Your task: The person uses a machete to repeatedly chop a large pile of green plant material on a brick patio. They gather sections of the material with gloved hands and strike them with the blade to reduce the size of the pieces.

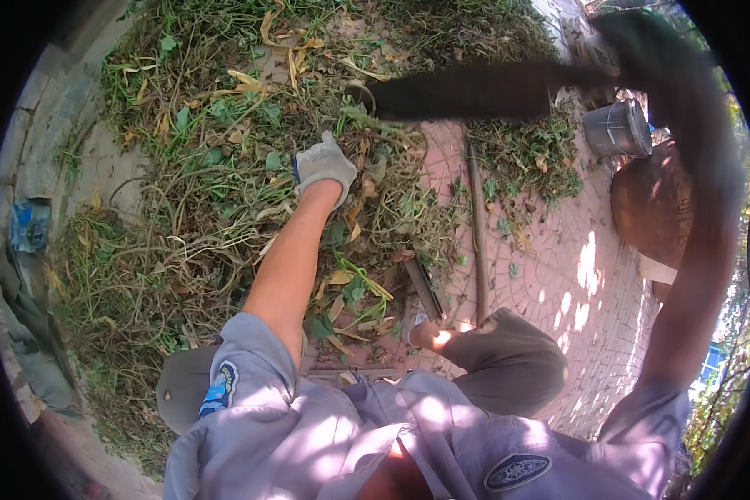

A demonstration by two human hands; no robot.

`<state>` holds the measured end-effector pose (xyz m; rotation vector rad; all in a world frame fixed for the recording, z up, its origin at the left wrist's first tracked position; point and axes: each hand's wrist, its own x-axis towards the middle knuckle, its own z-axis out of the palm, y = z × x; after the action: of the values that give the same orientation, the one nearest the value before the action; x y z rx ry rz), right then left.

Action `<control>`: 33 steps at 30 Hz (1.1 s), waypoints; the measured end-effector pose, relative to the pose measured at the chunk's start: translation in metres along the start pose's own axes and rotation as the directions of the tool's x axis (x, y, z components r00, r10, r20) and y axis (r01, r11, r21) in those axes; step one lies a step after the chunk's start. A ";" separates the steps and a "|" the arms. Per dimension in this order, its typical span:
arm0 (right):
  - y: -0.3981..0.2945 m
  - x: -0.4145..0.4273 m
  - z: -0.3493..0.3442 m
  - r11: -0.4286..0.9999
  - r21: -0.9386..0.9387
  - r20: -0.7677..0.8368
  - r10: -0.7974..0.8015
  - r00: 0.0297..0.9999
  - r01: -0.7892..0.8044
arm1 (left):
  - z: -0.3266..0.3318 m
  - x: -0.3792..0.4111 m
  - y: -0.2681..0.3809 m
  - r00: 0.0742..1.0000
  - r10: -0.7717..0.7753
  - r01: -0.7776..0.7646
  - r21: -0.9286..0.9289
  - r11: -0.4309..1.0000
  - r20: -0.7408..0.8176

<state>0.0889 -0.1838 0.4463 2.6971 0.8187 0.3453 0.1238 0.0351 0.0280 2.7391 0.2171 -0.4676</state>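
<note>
My left hand (326, 164), in a pale work glove, is pressed into a heap of cut vines and weeds (225, 187) and closed around a tuft of plant stems (381, 128). The stems fan out to its right, and my fingertips are partly hidden. My right hand (647, 53) is raised at the upper right, dark and motion-blurred. It grips the handle of a broad, dark machete-like blade (456, 94), which extends leftward above the heap. The blade's hooked-looking end is beyond my left hand.
A wooden pole (478, 231) lies on the reddish paving (537, 262). A narrow bar (424, 284) is near my foot. Right of the heap are a grey bucket (617, 128) and a brown rounded object (653, 203). A blue package (30, 225) lies far left.
</note>
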 end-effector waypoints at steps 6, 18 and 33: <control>-0.152 -0.195 0.067 0.281 0.172 0.802 0.516 0.300 -0.944 | -0.004 -0.019 -0.003 0.996 0.055 -0.062 0.097 0.993 0.071; -0.167 -0.277 0.149 0.245 0.356 0.792 0.433 0.430 -0.902 | 0.025 -0.050 -0.081 0.961 0.238 -0.274 0.369 0.888 0.140; -0.113 -0.240 0.099 0.500 0.479 0.397 0.610 0.686 -0.722 | -0.037 -0.090 -0.129 0.973 0.165 -0.147 0.118 0.982 -0.161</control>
<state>-0.1311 -0.2528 0.2811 3.5077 -0.3312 -0.0414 0.0241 0.1602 0.0514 2.8724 0.0179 -0.2069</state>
